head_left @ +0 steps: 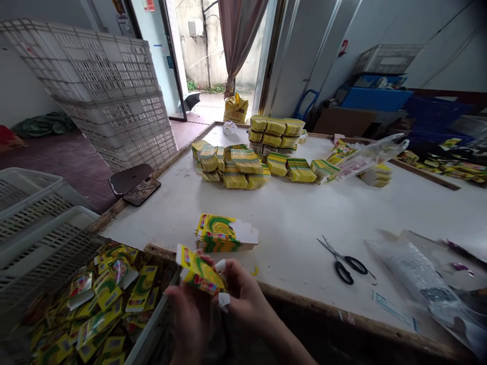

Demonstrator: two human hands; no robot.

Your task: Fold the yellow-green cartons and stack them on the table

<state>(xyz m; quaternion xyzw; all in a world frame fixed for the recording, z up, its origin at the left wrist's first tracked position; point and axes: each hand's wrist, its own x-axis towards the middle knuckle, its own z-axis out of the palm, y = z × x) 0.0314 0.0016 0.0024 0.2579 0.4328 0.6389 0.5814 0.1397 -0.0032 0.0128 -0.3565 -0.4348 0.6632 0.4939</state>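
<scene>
Both my hands hold one small yellow and green carton (198,269) just below the table's near edge. My left hand (189,314) grips it from underneath with curled fingers. My right hand (243,296), with white tape on two fingertips, pinches its right end. On the white table (289,218) right beyond my hands lies a short stack of flat cartons (224,234) of the same print. To the lower left, a crate (102,304) is filled with several folded cartons.
Black scissors (344,261) lie to the right of my hands, with clear plastic bags (422,279) further right. Banded bundles of flat cartons (247,162) sit mid-table and at the back. Two phones (135,185) rest at the left edge. White crates (110,91) stand stacked on the left.
</scene>
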